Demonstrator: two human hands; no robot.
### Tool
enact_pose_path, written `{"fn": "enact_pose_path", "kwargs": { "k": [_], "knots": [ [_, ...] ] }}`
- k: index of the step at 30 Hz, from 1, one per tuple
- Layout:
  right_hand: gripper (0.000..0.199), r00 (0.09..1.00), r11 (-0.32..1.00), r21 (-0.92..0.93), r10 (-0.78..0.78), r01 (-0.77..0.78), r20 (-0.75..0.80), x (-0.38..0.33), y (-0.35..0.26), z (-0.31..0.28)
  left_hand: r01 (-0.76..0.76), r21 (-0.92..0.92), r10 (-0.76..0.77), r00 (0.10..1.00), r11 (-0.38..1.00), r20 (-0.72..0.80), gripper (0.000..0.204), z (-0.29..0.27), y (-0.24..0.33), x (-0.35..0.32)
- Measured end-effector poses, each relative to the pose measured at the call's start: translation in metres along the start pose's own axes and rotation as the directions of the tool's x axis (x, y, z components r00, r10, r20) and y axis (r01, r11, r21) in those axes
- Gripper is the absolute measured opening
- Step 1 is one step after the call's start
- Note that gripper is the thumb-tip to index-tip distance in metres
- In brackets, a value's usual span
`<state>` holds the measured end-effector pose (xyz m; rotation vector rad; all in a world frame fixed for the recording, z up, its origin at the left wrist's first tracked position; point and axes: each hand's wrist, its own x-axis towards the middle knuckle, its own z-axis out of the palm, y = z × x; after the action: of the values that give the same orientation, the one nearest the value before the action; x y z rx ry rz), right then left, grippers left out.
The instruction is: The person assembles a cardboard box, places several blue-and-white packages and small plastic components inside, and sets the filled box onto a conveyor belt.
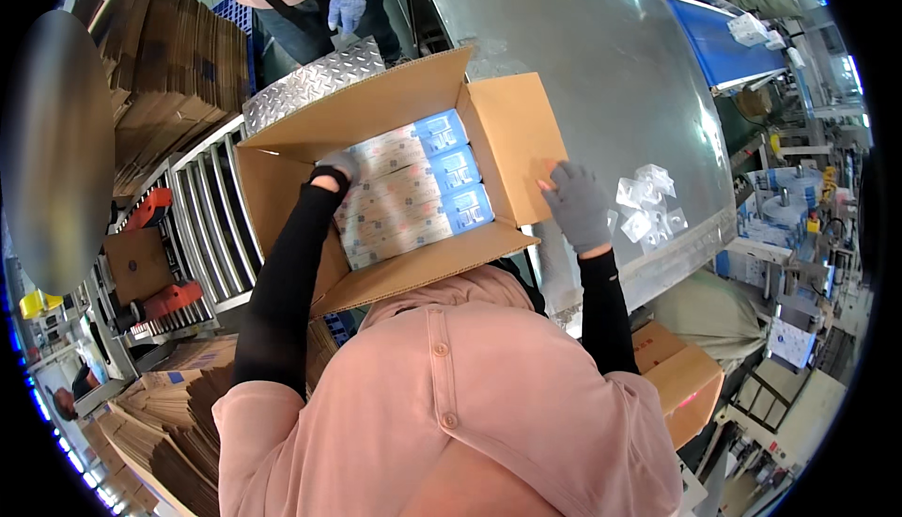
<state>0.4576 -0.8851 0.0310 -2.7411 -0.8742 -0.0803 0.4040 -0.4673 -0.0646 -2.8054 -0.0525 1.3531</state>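
Observation:
An open cardboard box (pixel 515 136) stands in front of me with its flaps folded outward. Inside it lie several white cartons with blue ends (pixel 395 197), packed side by side in rows. My left hand (pixel 340 169), in a grey glove, reaches into the box at the left end of the cartons; its fingers are mostly hidden, so I cannot tell whether it grips one. At the outer edge of the right flap is my right hand (pixel 578 205), also gloved, its bare fingertips close to the cardboard. Its fingers are apart and loosely bent, with nothing visible in them.
Small translucent plastic pieces (pixel 648 207) lie on the metal table (pixel 573 28) to the right. A roller conveyor (pixel 211 207) runs at the left, near stacks of flat cardboard (pixel 178 56). Beyond a diamond-plate sheet (pixel 315 85), another person's gloved hand (pixel 348 5) hangs down.

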Motion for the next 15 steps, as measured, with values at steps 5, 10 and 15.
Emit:
{"fn": "enact_pose_path", "kwargs": {
  "k": [5, 10, 15],
  "knots": [
    [0.025, 0.977, 0.973, 0.136, -0.171, 0.188, -0.127, -0.029, -0.005, 0.021, -0.139, -0.393, 0.006, 0.947, 0.909, -0.321, 0.037, 0.175, -0.075, 0.053],
    [0.047, 0.992, 0.994, 0.11, 0.022, -0.008, -0.126, -0.063, 0.022, 0.025, -0.061, 0.225, 0.091, 0.988, 0.973, -0.127, 0.034, 0.185, -0.022, 0.068],
    [0.057, 0.831, 0.813, -0.215, 0.478, -0.541, -0.283, -0.092, 0.102, 0.014, 0.127, 0.334, -0.127, 0.992, 0.934, -0.023, 0.034, 0.136, 0.012, 0.036]
  ]
}}
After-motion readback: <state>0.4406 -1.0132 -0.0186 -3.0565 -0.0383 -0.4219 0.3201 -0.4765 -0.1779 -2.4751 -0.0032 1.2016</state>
